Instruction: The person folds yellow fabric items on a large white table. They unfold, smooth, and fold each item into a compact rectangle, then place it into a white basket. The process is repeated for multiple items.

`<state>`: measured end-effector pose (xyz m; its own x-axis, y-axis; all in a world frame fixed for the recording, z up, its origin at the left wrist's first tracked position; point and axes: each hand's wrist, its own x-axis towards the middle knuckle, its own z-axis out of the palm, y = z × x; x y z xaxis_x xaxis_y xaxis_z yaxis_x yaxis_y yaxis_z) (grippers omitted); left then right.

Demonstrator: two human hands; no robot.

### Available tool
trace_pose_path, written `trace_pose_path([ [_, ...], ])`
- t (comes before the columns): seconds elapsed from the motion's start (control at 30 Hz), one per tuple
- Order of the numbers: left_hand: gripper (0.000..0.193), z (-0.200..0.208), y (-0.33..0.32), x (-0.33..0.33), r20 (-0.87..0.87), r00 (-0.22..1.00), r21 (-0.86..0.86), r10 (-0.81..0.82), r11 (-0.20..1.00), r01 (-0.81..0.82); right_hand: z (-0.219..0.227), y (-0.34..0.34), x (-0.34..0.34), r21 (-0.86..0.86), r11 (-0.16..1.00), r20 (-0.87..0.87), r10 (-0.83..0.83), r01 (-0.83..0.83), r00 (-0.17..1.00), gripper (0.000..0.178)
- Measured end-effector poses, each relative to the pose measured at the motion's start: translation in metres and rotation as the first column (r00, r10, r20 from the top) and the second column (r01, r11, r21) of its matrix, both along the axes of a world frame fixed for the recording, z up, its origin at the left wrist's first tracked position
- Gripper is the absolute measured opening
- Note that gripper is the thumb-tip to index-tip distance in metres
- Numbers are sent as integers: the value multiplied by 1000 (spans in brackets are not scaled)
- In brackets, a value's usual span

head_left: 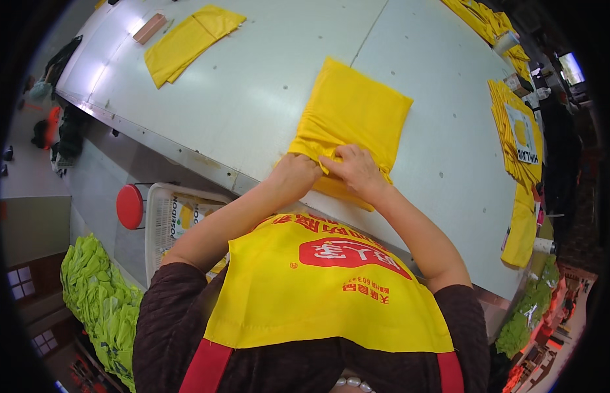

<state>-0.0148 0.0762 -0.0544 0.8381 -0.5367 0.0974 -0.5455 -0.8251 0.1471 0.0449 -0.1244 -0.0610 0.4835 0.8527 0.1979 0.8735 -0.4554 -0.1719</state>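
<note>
A folded yellow cloth (pixel 361 105) lies on the pale table close to its front edge. Its far part is flat and squared off, while the near part bunches into creases under my hands. My left hand (pixel 297 175) is closed on the near left side of the cloth, fingers curled into the fabric. Beside it, my right hand (pixel 359 171) grips the gathered folds with bent fingers, thumb toward the left hand. The two hands are close together but apart. A strip of the cloth hangs out below them at the table edge.
Another folded yellow cloth (pixel 193 42) and a small brown block (pixel 150 29) lie at the far left of the table (pixel 239 98). Yellow cloth stacks (pixel 514 137) line the right edge. At left are a red stool (pixel 129 206), a white basket (pixel 157 229) and green material (pixel 98 295).
</note>
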Motion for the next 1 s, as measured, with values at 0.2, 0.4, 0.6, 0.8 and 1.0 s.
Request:
trace_pose_path([
  [0.2, 9, 34, 12, 7, -70, 992, 16, -103, 994, 104, 22, 13, 2, -315, 943, -82, 85, -106, 993, 31],
  [0.4, 22, 21, -16, 4, -263, 959, -65, -102, 994, 88, 0, 30, 26, -309, 949, -267, -24, -62, 963, 37],
  [0.6, 14, -27, -98, -5, -135, 972, -190, -195, 967, 167, -2, 48, 39, -260, 965, -401, -143, 38, 905, 42],
  [0.8, 9, 6, -76, 6, -107, 991, -527, -83, 850, 14, -11, 35, 58, -52, 999, -809, -47, 9, 585, 41],
  [1.0, 13, 11, -53, 2, -252, 968, -391, -2, 915, -100, 68, -12, 54, 0, 977, -787, -130, 212, 603, 67],
])
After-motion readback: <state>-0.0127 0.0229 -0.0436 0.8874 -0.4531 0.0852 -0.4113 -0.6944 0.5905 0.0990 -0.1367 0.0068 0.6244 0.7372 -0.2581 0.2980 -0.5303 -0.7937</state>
